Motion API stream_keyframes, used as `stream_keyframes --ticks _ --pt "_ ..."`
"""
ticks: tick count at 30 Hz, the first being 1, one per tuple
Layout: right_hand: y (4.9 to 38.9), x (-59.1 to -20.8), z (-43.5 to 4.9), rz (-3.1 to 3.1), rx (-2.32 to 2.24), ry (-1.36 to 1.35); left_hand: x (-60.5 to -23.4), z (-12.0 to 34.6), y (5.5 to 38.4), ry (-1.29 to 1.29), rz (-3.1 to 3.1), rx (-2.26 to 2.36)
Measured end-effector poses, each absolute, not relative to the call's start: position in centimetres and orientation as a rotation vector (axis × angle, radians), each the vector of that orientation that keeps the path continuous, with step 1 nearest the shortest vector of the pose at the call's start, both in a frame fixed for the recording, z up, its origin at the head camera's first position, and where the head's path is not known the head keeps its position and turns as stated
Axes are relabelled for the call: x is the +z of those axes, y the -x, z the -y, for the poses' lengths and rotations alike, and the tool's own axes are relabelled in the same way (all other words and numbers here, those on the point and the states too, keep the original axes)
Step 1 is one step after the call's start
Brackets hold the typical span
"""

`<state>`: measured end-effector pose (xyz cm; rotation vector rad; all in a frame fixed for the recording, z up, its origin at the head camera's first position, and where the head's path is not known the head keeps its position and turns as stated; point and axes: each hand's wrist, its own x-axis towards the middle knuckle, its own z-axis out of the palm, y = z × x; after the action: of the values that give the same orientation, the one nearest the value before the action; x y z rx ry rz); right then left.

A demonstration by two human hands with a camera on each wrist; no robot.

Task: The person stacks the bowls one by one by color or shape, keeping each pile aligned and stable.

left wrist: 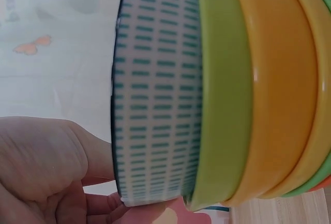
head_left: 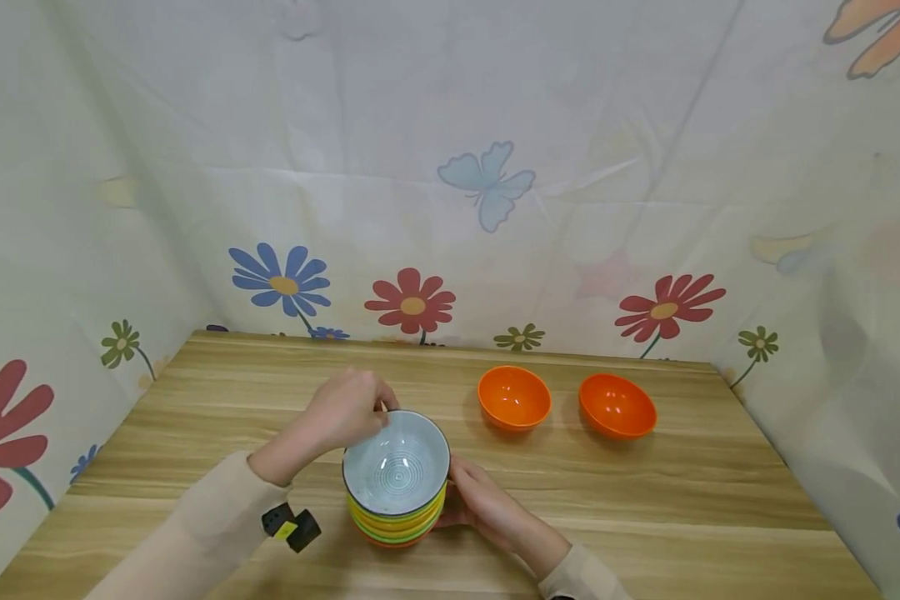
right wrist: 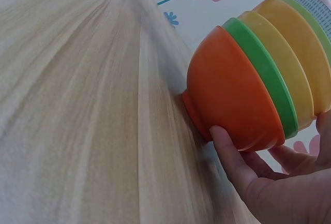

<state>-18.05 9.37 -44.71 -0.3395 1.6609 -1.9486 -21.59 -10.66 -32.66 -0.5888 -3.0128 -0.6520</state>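
A stack of nested bowls stands on the wooden table. On top is a pale blue-grey ceramic bowl [head_left: 397, 467] with a dark rim and rows of teal dashes outside [left wrist: 160, 89]. My left hand [head_left: 351, 408] pinches its far left rim. Beneath it come a light green bowl [left wrist: 225, 89], two yellow bowls [left wrist: 282, 79], a green bowl [right wrist: 264, 74] and, at the base, an orange bowl [right wrist: 227, 89]. My right hand [head_left: 487, 504] holds the stack from the right, one fingertip low on the orange bowl and the thumb higher up.
Two separate orange bowls, one nearer the middle [head_left: 513, 398] and one farther right [head_left: 617, 406], stand upright on the table [head_left: 645, 517] behind my right hand. Flower-printed cloth [head_left: 487, 267] hangs along the table's back and sides.
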Motion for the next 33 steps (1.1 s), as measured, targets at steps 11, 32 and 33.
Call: stream_keyframes --ticks 11,32,33 --pt "18.08 -44.86 -9.37 -1.659 -1.942 0.34 -33.15 10.84 21.73 0.59 3.013 -0.67" --pt "18.04 -44.88 -9.37 -1.668 -1.936 0.346 -33.4 11.13 22.14 0.606 3.05 -0.696" --pt "18.04 -44.88 -9.37 -1.668 -1.937 0.347 -33.39 11.13 22.15 0.604 3.056 -0.699"
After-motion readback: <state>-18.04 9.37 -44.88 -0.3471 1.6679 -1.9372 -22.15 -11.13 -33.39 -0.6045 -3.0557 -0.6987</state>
